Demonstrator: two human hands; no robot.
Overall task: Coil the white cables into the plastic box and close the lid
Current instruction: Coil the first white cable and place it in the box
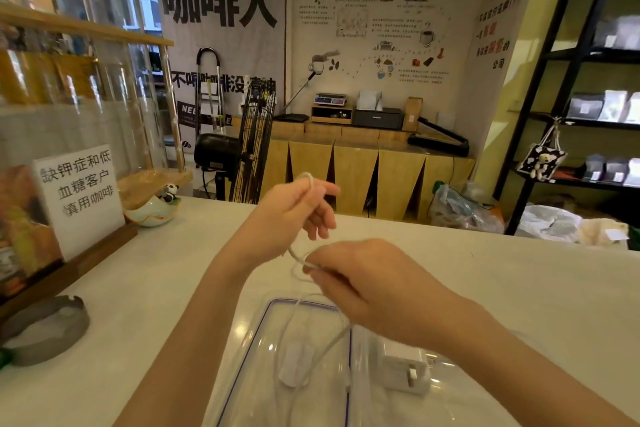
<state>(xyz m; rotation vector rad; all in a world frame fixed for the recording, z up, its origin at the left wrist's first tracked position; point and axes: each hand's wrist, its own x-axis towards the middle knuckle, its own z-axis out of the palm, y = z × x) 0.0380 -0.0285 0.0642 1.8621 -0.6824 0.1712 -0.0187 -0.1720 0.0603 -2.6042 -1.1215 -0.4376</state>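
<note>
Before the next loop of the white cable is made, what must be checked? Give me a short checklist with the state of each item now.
1. Left hand grips the white cable: ok, a loop shows over its fingers.
2. Right hand pinches the same cable: ok.
3. Cable runs freely down toward the plastic box: cannot tell, its lower part is blurred.
4. Box open to receive the coil: cannot tell; the clear plastic may be box or lid.
5. White charger is clear of the cable: cannot tell, the right forearm covers part of it.
6. Counter around the box has free space: ok.
</note>
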